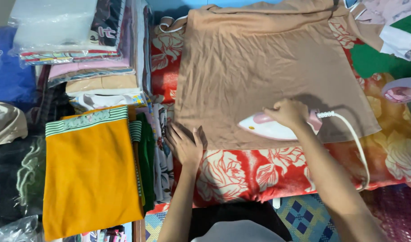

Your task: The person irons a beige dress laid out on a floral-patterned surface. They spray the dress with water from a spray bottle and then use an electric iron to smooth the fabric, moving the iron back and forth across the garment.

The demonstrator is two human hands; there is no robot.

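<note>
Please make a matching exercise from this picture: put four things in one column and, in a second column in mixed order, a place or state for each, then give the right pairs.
Things:
1. iron
2. left hand
3. yellow folded cloth
4. white cord

Places or states:
A. lies flat on the corner of the tan garment
B. runs from the back of the iron over the red flowered blanket
C. gripped by the right hand
D. lies to the left of the blanket, below the stack of folded clothes

Pairs: 1-C, 2-A, 3-D, 4-B
</note>
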